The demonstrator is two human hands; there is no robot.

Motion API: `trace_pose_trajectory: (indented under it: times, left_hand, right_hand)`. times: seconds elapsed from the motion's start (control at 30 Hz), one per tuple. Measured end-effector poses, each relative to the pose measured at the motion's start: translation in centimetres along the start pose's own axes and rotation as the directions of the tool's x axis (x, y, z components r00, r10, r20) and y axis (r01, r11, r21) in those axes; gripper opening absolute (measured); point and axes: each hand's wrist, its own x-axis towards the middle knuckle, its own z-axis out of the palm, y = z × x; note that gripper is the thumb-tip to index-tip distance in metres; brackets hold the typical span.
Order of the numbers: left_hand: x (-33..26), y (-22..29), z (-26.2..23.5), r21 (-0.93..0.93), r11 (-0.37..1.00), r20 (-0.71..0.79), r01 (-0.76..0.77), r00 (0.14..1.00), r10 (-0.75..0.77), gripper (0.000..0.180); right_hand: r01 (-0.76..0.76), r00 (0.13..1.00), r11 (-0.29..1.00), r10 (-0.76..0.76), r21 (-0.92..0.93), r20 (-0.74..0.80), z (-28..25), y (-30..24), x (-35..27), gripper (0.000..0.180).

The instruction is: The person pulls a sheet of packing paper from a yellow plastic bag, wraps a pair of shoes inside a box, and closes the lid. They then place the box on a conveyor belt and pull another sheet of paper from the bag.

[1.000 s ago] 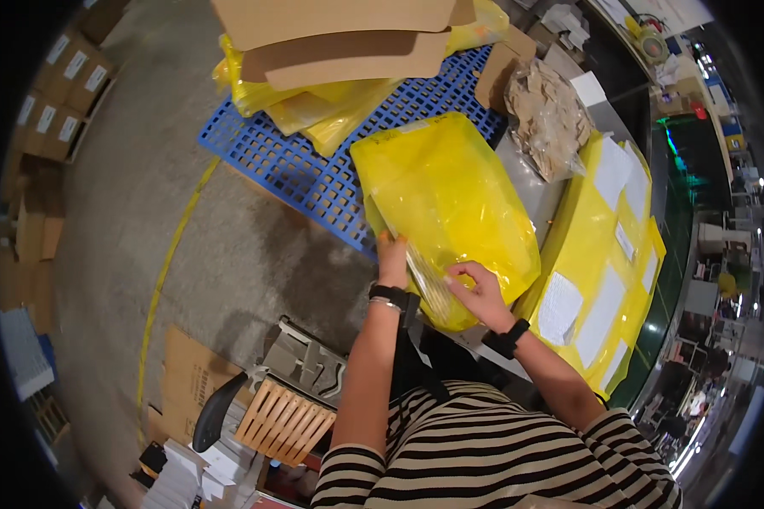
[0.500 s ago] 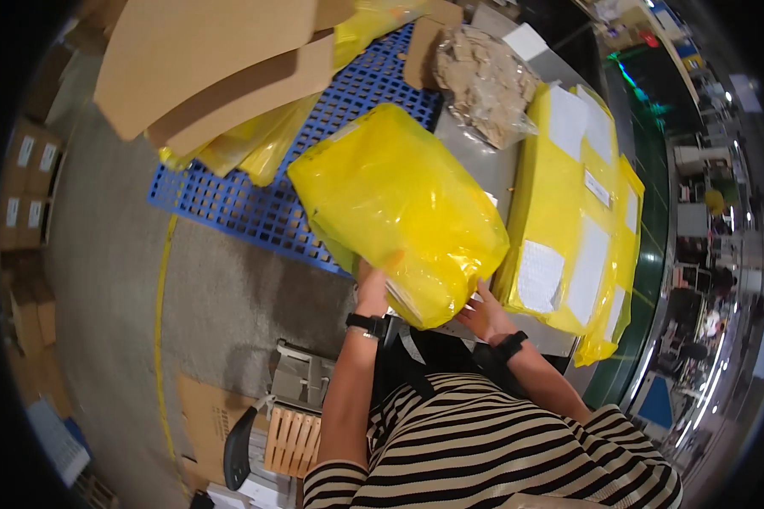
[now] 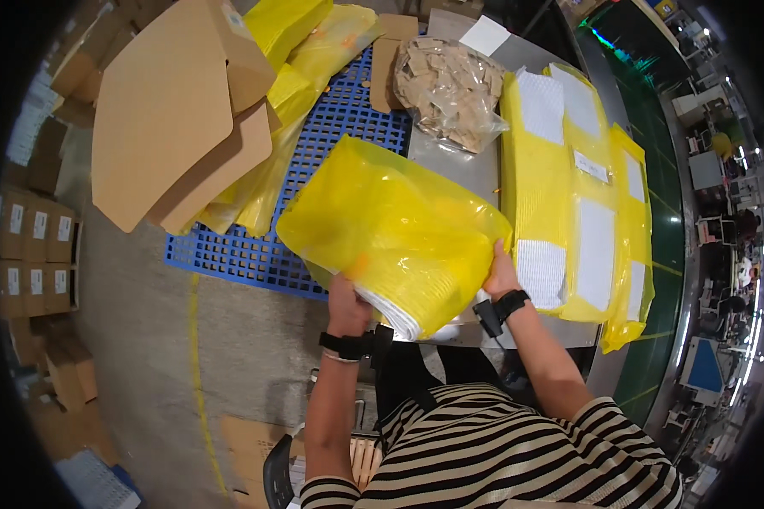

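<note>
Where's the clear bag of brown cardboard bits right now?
The clear bag lies top centre of the head view, on the grey table, between the blue pallet and the yellow parcels.

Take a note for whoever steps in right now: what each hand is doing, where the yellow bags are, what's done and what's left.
Left hand: grips the near edge of the large yellow plastic bag with white contents.
Right hand: holds that bag's right corner.
The bag is held up over the grey metal table and blue plastic pallet.
Done: yellow labelled bags lie stacked at the right.
Left: the held bag is not yet set down.
</note>
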Motion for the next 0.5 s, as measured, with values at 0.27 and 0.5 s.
trace_pose_trajectory:
  times: [0.27,0.5]
  left_hand:
    - [-8.3,5.0,6.3,0.098,0.983,-0.177,0.152,0.975,-0.133,0.036]
    - [-12.4,6.2,5.9,0.137,0.965,-0.225,0.222,0.956,-0.188,0.045]
  right_hand:
    - [0.262,0.965,0.948,-0.261,-0.183,0.031,2.5,-6.2,3.6,0.040]
    - [0.171,0.985,0.896,-0.144,-0.410,0.097,2.4,-8.2,5.2,0.038]
